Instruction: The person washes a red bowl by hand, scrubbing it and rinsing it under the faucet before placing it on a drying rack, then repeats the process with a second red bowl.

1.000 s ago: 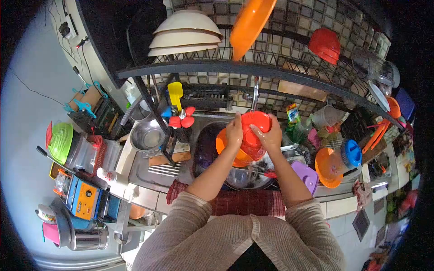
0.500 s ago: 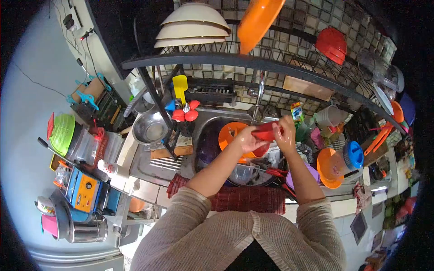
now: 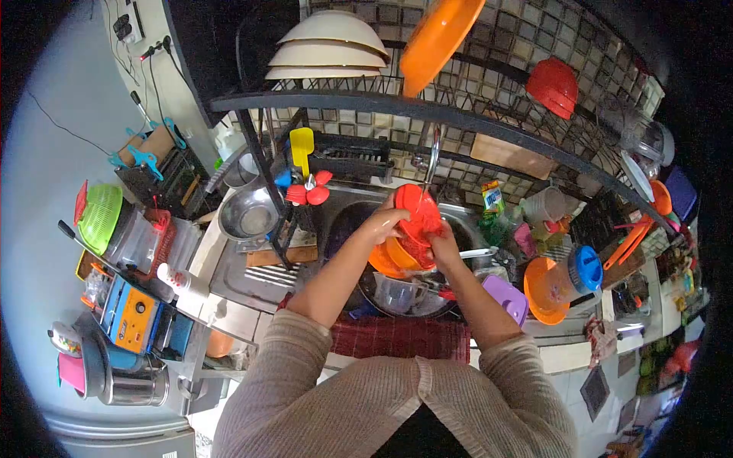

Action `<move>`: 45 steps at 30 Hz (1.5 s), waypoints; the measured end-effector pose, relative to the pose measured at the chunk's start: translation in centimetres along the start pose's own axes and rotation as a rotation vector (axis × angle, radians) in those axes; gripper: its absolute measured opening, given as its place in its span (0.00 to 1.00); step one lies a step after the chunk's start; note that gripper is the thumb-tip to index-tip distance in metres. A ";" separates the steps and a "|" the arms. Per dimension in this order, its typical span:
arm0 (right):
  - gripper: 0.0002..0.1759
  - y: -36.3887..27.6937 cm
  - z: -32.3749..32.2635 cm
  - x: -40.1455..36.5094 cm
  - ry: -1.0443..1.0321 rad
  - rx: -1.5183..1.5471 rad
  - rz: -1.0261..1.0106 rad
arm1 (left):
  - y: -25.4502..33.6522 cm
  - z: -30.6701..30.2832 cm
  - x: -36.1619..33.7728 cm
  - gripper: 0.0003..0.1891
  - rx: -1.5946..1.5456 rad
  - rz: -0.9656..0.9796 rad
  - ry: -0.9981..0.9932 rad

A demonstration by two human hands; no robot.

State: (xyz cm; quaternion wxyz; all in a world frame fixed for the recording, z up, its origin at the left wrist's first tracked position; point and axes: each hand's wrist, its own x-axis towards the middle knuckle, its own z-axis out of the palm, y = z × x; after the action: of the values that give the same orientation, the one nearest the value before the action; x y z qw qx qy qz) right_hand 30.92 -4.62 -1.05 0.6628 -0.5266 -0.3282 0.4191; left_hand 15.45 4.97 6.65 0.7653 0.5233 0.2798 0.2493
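Observation:
Both hands hold a red plastic bowl [image 3: 416, 212] beneath the faucet [image 3: 434, 156], tilted over the sink. My left hand [image 3: 387, 224] grips its left rim, and my right hand [image 3: 443, 247] is closed on its lower right side. Just under the bowl lies an orange plastic dish [image 3: 388, 262], partly hidden by it and by my left hand. A clear plastic container [image 3: 394, 293] sits lower in the sink basin, among other dishes that are hard to make out.
Overhead, a black dish rack [image 3: 328, 101] bears white bowls [image 3: 328, 53], an orange plate [image 3: 437, 46] and a red bowl [image 3: 553, 88]. A metal bowl [image 3: 249, 214] stands left of the sink. On the right are a purple lid [image 3: 505, 299] and a blue-lidded jug [image 3: 576, 276].
The red bowl has moved left and down and turned, so a broader bright red face shows under the faucet. Both hands have shifted left with it.

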 end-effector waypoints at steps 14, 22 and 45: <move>0.15 -4.2 6.0 5.5 0.029 -0.680 -0.492 | -3.5 -6.9 -4.4 0.21 -0.373 -0.099 0.118; 0.09 -10.2 1.1 2.0 -0.095 -0.397 -0.161 | -4.3 -2.1 -1.5 0.18 -0.530 -0.252 -0.044; 0.16 -8.1 -5.9 -1.0 0.029 -1.256 -0.739 | -2.6 3.4 4.1 0.20 -0.844 -0.123 -0.080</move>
State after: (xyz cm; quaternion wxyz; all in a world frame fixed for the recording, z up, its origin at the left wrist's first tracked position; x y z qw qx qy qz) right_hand 37.38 -8.77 5.44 0.3379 -0.6680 -0.6544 -0.1064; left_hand 20.97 4.57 4.50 0.9361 0.1558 0.1543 0.2752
